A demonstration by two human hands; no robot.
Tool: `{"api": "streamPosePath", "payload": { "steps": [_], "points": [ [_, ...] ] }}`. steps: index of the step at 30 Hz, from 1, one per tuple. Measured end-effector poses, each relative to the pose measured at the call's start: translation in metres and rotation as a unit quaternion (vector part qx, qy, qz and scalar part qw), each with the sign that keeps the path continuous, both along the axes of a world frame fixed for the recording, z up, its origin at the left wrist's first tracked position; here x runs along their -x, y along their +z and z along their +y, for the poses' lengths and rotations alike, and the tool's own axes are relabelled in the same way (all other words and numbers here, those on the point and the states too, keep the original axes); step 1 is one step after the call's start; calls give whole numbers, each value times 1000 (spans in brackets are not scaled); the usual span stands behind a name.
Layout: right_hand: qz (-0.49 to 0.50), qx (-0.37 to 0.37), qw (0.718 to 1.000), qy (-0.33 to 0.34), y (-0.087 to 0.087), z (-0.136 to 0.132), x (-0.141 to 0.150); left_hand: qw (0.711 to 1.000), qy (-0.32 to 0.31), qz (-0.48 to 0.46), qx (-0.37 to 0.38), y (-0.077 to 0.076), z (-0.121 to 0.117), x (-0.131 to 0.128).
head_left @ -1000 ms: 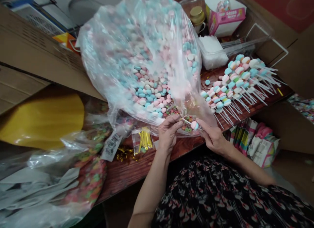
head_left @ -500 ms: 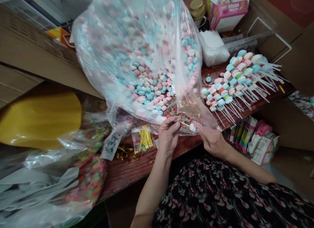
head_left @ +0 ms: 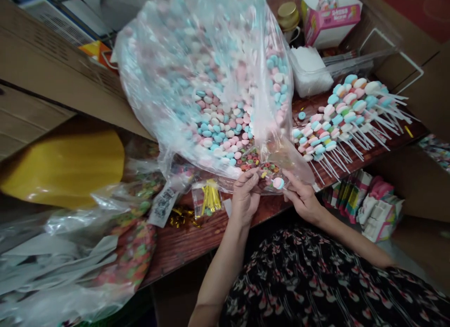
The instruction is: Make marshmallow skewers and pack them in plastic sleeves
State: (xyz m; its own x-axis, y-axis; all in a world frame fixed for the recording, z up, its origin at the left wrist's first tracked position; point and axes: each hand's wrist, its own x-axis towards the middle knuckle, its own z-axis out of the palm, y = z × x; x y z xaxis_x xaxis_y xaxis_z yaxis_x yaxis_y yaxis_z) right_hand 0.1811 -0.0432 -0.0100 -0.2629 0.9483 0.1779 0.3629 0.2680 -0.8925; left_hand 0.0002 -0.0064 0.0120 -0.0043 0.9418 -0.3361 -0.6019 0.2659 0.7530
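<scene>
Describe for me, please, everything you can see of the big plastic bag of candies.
The bag is large, bulging and translucent, of thin, crinkled film with cloudy folds and glossy highlights. It rests on the red-brown wooden table and appears open toward the person. Inside are many pastel blue, pink and white button-shaped candies. A pile of candy sticks lies beside its right edge. The left hand and right hand are at its lower edge; whether they touch it is unclear.
</scene>
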Motion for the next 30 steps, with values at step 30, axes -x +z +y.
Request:
{"api": "streamPosePath", "payload": {
  "steps": [30],
  "points": [
    [-98, -139, 985, -35, -12, 13, -16, 605, -239, 735, -191, 10, 158, 58]
  ]
}}
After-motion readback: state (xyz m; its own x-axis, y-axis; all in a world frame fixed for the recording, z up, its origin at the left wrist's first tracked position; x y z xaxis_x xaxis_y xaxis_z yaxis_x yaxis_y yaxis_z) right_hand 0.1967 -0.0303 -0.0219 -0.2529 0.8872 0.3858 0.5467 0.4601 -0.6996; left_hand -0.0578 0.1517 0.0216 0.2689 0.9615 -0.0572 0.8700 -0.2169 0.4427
